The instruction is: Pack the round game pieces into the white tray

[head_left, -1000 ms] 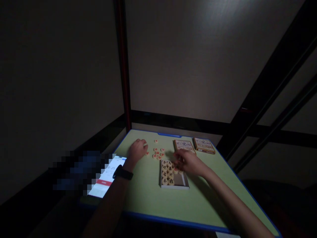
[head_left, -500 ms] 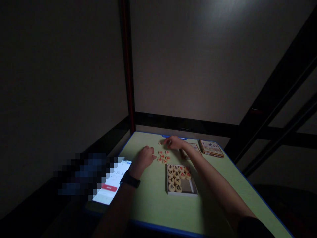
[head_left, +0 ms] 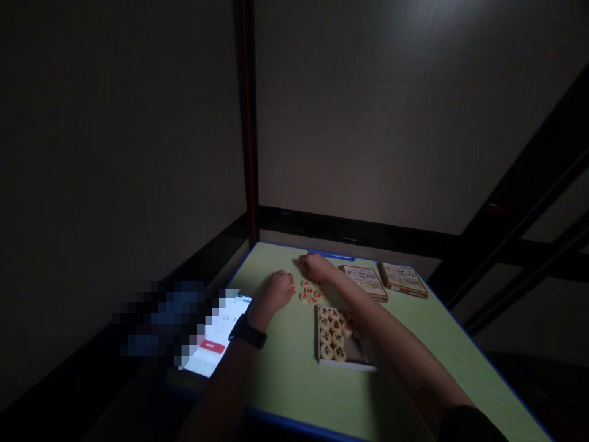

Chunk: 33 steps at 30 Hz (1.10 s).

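Observation:
My left hand (head_left: 278, 291), with a dark band on the wrist, is closed at the left of a cluster of red-marked Chinese chess pieces (head_left: 309, 291). One red-marked chess piece (head_left: 292, 287) shows pinched at its fingertips. Farther back, my right hand (head_left: 316, 267) reaches over the table with its fingers curled together; whatever is in them is hidden. Beneath my right forearm stands an open box (head_left: 347, 366) holding rows of black-marked chess pieces (head_left: 325, 337) and some red-marked ones, partly covered by the arm.
Two flat printed boxes, one box (head_left: 367, 283) beside my right forearm and another box (head_left: 404, 280) farther right, lie on the green table (head_left: 285, 380). A lit phone (head_left: 218, 337) is at the left edge. Walls enclose the back and left.
My right hand has moved left over the lone far piece, which is now hidden. My left hand has closed, and a chess piece shows at its fingertips. The view has shifted slightly.

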Each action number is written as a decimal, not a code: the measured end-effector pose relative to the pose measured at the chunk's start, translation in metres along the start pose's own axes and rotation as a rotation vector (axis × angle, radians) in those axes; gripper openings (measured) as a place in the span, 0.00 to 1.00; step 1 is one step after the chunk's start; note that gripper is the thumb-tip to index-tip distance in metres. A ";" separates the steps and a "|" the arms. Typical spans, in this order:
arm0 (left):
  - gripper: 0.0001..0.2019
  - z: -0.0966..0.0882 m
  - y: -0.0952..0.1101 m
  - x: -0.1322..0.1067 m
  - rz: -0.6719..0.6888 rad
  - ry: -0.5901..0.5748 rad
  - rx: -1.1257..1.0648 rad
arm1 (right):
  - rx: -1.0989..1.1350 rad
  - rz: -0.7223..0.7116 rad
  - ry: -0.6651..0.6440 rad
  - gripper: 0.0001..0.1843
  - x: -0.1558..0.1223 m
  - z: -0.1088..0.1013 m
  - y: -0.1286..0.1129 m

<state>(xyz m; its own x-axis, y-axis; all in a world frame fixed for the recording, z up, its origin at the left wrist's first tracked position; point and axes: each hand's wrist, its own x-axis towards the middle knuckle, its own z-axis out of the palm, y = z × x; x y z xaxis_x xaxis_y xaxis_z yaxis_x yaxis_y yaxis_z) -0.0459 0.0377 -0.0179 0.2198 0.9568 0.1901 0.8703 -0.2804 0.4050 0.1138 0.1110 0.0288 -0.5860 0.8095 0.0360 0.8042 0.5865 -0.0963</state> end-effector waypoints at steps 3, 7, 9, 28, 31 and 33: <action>0.04 -0.004 0.003 -0.002 -0.001 -0.020 0.044 | 0.033 -0.044 0.008 0.16 -0.018 -0.009 -0.002; 0.05 -0.008 0.007 -0.005 -0.006 -0.038 0.101 | 0.188 -0.118 -0.059 0.17 -0.050 -0.021 -0.008; 0.05 -0.009 0.008 -0.005 -0.006 -0.048 0.103 | 0.246 -0.141 -0.095 0.17 -0.063 -0.024 -0.015; 0.21 -0.021 0.011 -0.004 -0.048 0.051 -0.048 | -0.126 -0.022 -0.142 0.13 -0.073 -0.017 -0.045; 0.18 -0.019 0.014 0.000 -0.048 0.157 -0.109 | -0.089 -0.015 -0.105 0.13 -0.076 -0.020 -0.044; 0.14 -0.016 0.019 0.004 -0.057 0.198 -0.261 | -0.019 -0.007 -0.031 0.14 -0.081 -0.023 -0.041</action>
<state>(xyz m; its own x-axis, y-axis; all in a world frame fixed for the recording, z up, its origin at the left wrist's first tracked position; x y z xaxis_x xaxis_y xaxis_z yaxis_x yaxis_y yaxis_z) -0.0357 0.0351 0.0043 0.0616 0.9454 0.3199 0.7305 -0.2611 0.6310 0.1299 0.0221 0.0524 -0.5941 0.8044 0.0059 0.8018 0.5927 -0.0770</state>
